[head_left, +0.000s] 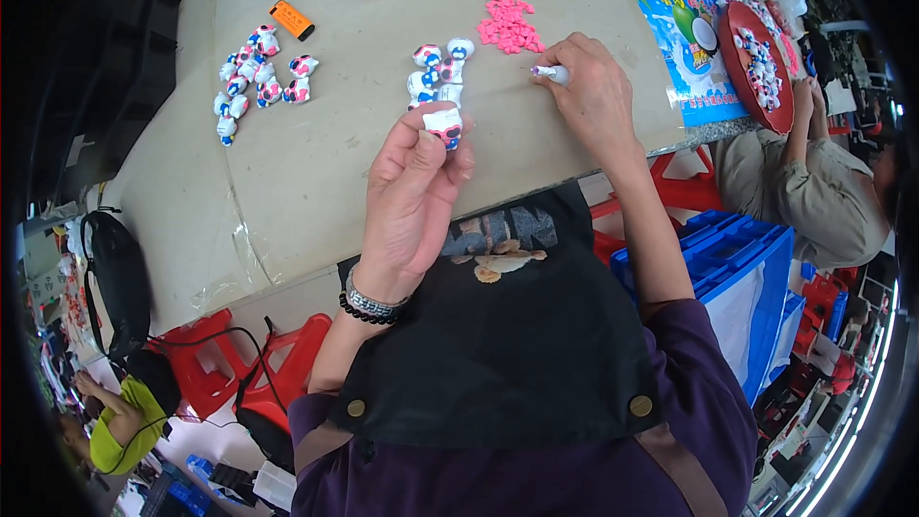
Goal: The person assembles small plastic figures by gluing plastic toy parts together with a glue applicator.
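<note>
My left hand [407,187] is closed round a small white figurine [442,123] with pink and blue markings, held above the near edge of the table. In my right hand [595,96], the fingers pinch a small white tube [553,74] with a narrow tip pointing left; it may be a glue tube, but its kind is not clear. Just beyond that hand lies a loose pile of small pink pieces [510,27]. Two short rows of similar white figurines [448,71] sit beyond my left hand.
More figurines [251,72] are grouped at the left of the table [335,153], near an orange box-shaped object [292,20]. At right, a red tray [735,48] of figurines rests by a blue printed sheet [661,29]. Another person [814,182] sits there beside blue crates [737,249].
</note>
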The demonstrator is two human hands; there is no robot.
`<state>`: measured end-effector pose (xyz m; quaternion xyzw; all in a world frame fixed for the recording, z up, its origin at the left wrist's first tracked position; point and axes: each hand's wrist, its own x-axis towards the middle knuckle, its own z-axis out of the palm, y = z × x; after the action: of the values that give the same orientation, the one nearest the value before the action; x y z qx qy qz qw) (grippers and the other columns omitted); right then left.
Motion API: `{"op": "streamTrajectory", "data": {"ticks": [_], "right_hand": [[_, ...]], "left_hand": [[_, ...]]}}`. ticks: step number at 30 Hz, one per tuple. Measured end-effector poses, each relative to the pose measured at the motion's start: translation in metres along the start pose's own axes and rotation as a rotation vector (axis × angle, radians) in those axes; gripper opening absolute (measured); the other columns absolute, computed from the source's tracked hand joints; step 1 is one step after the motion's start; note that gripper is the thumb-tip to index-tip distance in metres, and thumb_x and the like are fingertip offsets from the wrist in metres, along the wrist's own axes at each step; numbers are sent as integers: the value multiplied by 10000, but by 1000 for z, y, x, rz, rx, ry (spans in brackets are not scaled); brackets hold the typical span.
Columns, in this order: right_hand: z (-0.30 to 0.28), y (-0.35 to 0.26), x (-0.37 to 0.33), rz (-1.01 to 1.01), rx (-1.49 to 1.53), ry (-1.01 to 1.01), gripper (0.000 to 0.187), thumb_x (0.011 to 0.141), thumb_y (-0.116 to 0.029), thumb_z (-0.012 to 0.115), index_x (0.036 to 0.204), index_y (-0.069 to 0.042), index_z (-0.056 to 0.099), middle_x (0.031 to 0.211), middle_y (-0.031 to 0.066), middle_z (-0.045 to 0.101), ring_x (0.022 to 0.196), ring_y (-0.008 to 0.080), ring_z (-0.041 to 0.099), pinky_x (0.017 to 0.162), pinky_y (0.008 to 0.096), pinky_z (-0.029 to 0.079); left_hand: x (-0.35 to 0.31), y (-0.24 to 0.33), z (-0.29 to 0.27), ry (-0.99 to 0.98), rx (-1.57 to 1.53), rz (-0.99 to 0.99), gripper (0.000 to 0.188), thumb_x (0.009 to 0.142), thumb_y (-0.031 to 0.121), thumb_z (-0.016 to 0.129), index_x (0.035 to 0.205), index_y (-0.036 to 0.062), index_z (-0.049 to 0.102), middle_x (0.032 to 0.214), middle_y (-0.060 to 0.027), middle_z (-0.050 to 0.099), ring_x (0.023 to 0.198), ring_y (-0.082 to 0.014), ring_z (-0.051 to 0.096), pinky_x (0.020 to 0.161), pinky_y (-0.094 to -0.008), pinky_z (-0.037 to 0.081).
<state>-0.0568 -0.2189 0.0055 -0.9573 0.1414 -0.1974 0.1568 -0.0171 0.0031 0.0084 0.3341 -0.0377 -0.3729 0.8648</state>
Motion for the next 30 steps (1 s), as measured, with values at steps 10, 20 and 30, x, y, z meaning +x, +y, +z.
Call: {"op": "streamTrajectory", "data": {"ticks": [10,20,30], "right_hand": [[3,-3,-13,2,58,63,81,753,-50,705,793,-52,634,812,78,583,813,267,596,672,390,471],[-10,-31,-20,-11,621,62,105,722,-5,724,784,-28,642,812,60,597,767,191,592,664,312,465],[-9,-72,-24,-229,753,207,178,685,17,767,771,-22,616,758,69,571,683,175,593,556,284,484]], "left_hand": [[2,-7,-3,-9,56,41,351,941,200,621,1240,41,528,1040,-35,606,862,-105,565,786,-265,463],[3,-9,-1,2,105,100,367,927,157,638,1243,18,518,1071,-45,613,906,-123,579,825,-278,463],[1,-9,3,-11,195,148,331,935,90,610,1239,-3,520,1100,-64,624,959,-109,580,842,-275,483]]}}
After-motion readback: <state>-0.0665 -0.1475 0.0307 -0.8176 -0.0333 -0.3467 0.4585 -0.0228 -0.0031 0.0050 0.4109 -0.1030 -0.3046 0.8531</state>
